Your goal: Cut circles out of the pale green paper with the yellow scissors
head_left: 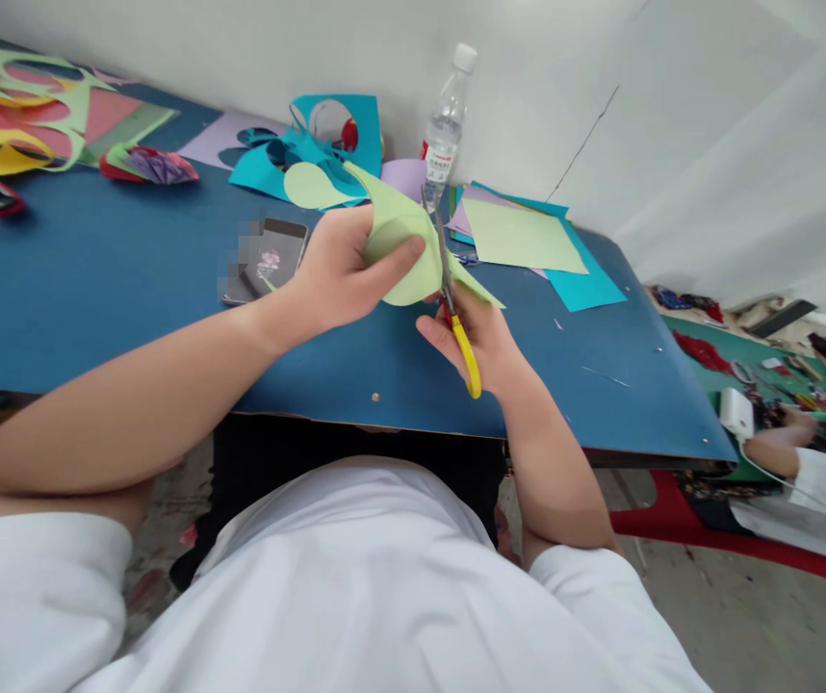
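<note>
Green paper (393,229), pinched by the left fingers (395,269), should feel light and crease easily, best held near its edge; the right fingers (436,335) grip scissors (462,341) alongside

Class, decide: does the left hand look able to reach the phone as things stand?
Probably yes: nothing visible stands between the phone and the left hand, though that hand holds pale green paper.

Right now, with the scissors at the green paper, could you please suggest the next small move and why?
I'd probably turn the green paper slightly with the left hand, holding the scissors steady in the right hand: the left thumb presses on the paper, the blades look slightly parted beside it, and green paper shows on both sides of them.
</note>
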Demonstrator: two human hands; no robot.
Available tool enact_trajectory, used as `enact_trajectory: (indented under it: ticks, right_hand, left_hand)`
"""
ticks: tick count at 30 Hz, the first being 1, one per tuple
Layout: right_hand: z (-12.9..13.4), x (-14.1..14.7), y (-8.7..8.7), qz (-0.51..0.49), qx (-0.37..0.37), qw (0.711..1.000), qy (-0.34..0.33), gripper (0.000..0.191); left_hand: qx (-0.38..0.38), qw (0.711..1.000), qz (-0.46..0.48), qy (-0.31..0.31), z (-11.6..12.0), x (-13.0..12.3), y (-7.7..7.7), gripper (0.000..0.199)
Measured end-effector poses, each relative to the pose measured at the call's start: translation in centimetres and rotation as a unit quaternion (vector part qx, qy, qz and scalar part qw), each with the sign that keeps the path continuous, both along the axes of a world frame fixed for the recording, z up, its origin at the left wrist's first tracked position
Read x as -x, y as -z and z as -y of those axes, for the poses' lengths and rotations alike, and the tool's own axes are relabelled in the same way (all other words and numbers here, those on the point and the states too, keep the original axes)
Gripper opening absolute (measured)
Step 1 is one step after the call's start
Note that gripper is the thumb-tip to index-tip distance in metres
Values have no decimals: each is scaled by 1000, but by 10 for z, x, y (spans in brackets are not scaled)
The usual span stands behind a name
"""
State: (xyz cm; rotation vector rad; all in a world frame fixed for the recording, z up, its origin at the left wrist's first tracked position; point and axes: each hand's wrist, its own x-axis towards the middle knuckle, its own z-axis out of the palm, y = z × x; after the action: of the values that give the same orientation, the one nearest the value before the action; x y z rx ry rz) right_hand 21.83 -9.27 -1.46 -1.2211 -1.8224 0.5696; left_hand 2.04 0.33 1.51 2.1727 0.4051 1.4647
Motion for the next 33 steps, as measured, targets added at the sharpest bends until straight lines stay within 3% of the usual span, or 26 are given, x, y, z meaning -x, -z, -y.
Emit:
enact_trajectory:
  ticks: [12, 23, 29, 33]
  right_hand:
    - [0, -2, 1, 26, 12, 1000, 5, 44]
    - [4, -1, -2, 59, 31, 998, 20, 44]
    - [2, -2, 0, 39, 46, 998, 1, 46]
    - [2, -2, 1, 31, 42, 999, -5, 44]
  left_hand:
    - [27, 999, -33, -31, 1, 2, -1, 36]
    - [-61, 995, -33, 76, -6, 0, 0, 34]
    - [-23, 998, -50, 27, -4, 1, 2, 32]
    - [-17, 998, -53, 30, -5, 2, 2, 34]
